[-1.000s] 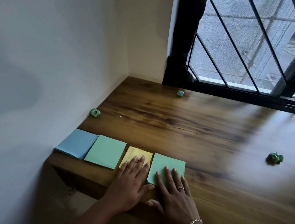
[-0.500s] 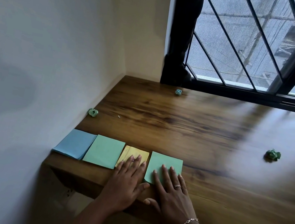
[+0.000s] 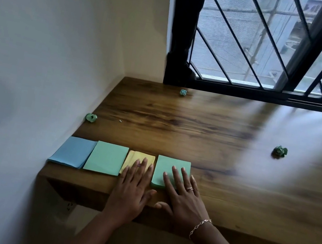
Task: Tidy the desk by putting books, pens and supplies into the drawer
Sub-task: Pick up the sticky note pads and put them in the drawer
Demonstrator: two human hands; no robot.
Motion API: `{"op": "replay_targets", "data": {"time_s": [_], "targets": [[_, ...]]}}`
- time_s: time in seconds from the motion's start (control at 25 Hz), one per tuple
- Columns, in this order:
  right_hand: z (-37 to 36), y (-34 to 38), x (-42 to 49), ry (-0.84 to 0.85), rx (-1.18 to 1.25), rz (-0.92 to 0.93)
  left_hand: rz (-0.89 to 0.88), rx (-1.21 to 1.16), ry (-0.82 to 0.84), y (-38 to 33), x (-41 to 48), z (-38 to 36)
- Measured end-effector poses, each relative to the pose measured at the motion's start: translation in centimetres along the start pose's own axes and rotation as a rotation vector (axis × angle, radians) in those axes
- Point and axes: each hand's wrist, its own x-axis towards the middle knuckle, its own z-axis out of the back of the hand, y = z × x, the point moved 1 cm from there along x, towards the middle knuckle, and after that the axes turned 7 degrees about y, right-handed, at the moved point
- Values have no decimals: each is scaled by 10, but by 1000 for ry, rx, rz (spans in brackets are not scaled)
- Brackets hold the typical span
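Head view: your left hand [image 3: 133,190] lies flat on the yellow paper pad [image 3: 143,156], your right hand [image 3: 182,198] flat on the rightmost green paper pad [image 3: 172,163], lower centre of the wooden worktop [image 3: 197,128]; nothing looks stowed, no drawer visible.

There's a plain white wall [image 3: 40,46] down the left, meeting a black-framed window [image 3: 181,39] with diagonal black metal bars [image 3: 233,34]. Three small crumpled green paper balls are lying around: one [image 3: 91,118] just beside the wall, one [image 3: 183,92] right under the window frame, and one [image 3: 279,151] way off on the right.
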Motion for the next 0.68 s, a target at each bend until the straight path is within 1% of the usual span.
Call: {"op": "replay_targets", "data": {"time_s": [0.24, 0.32, 0.48, 0.68], "targets": [[10, -25, -18, -68, -40, -101, -143, -35, -83, -33, 16, 21], [15, -37, -28, -94, -34, -144, -199, -61, -84, -51, 23, 25], [18, -70, -70, -154, -31, -275, -353, -84, -57, -105, 27, 23], [16, -104, -151, -210, -8, -419, -543, -113, 11, -186, 18, 15]]}}
